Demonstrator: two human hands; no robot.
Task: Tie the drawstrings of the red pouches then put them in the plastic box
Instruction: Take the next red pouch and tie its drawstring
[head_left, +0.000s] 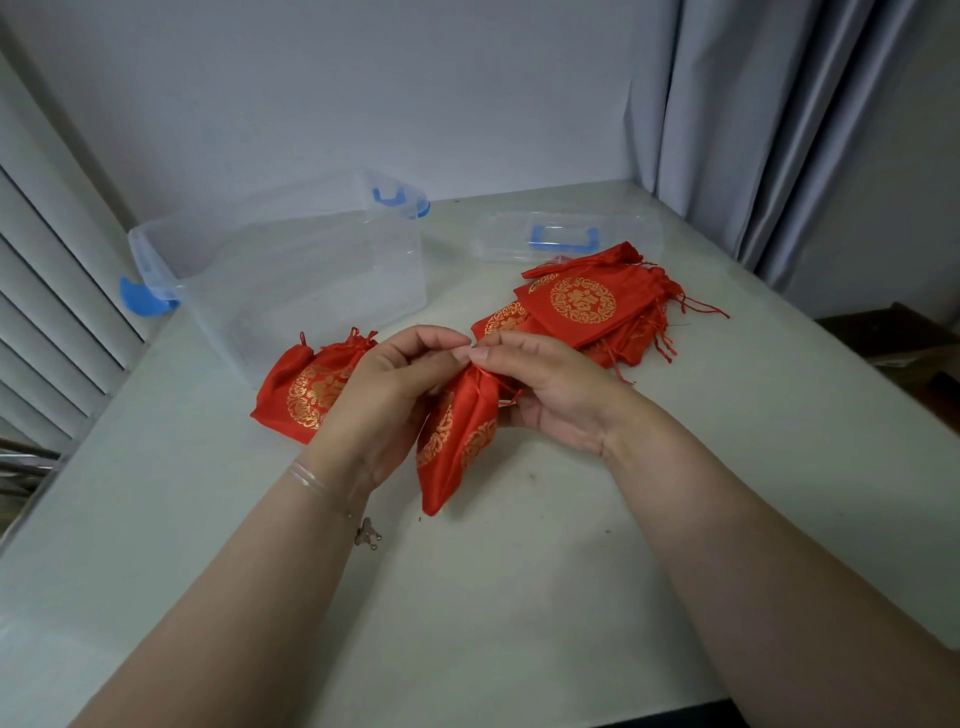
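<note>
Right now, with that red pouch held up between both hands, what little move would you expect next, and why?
Probably pulling the two cord ends apart to tighten a knot. The left hand and right hand pinch the drawstring at the gathered neck of the held pouch, which hangs above the table. The plastic box looks empty, so dropping the pouch in would come afterwards.

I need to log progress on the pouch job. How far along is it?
Early. Done: one pouch with its neck gathered lies on the table by the box, not yet inside; the box looks empty. In hand: the left hand and right hand pinch the drawstrings of a second pouch. Left: a pile of flat pouches near the lid, then boxing them all.
</note>
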